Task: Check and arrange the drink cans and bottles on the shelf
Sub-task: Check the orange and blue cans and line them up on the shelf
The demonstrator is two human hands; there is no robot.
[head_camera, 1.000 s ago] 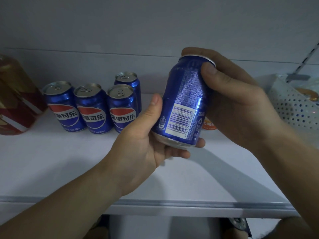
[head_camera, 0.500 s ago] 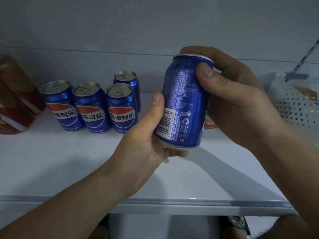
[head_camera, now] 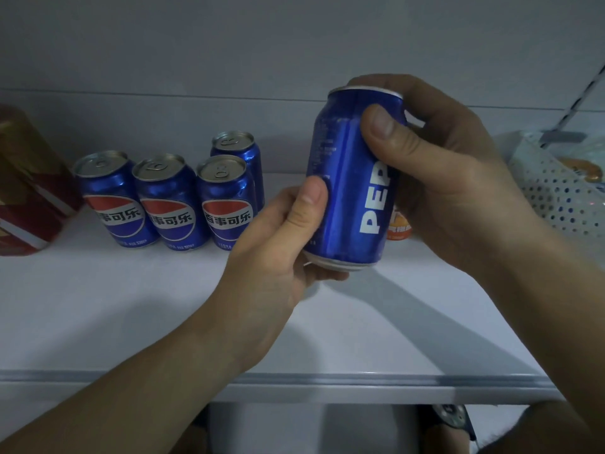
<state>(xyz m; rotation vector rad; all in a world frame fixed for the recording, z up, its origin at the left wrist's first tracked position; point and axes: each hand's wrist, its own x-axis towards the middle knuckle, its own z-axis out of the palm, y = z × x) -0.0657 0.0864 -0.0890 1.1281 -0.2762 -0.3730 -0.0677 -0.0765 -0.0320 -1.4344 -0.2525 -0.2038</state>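
Both hands are on one blue can (head_camera: 348, 191), held upright above the white shelf (head_camera: 131, 306). The left hand (head_camera: 278, 244) cups its base, thumb pressed to the side; the right hand (head_camera: 442, 178) wraps the top, thumb across the front. White "PEP" lettering faces us. Left of the held can, four matching cans (head_camera: 170, 198) stand on the shelf, three in front, one behind.

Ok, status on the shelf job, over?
Both hands on one blue can: left hand at the base, right hand round the top. Can held upright above the shelf. Four cans standing behind, nothing blocking.
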